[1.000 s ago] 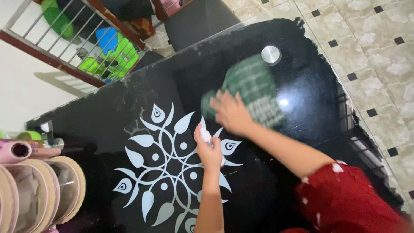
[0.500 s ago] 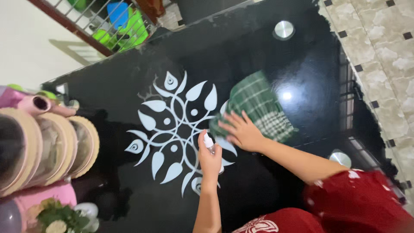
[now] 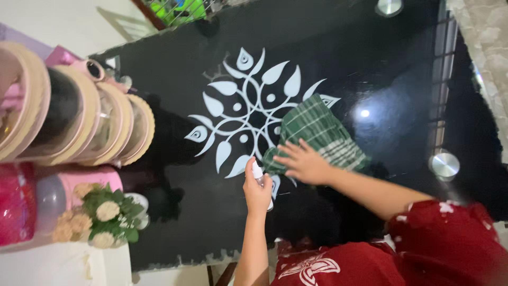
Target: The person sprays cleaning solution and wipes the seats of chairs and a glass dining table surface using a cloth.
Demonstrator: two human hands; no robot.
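My right hand (image 3: 306, 163) presses flat, fingers spread, on a green checked cloth (image 3: 317, 132) that lies on a black glass table (image 3: 159, 79). The cloth covers the lower right part of a white leaf-pattern design (image 3: 248, 106) on the glass. My left hand (image 3: 257, 191) is closed around a small white spray bottle (image 3: 257, 172), held upright just left of the cloth, nozzle at the top. Red sleeves with white print show at the bottom right.
A row of clear lidded jars with beige rims (image 3: 79, 122) stands at the left. A pink container (image 3: 63, 185) and a small bunch of cream flowers (image 3: 108, 214) sit below them. Round metal table fittings (image 3: 444, 164) show at the right; tiled floor (image 3: 487, 32) lies beyond.
My right hand has slid the cloth across the glass from the far corner toward the white pattern and me. The left hand kept hold of the bottle. The view shifted left.
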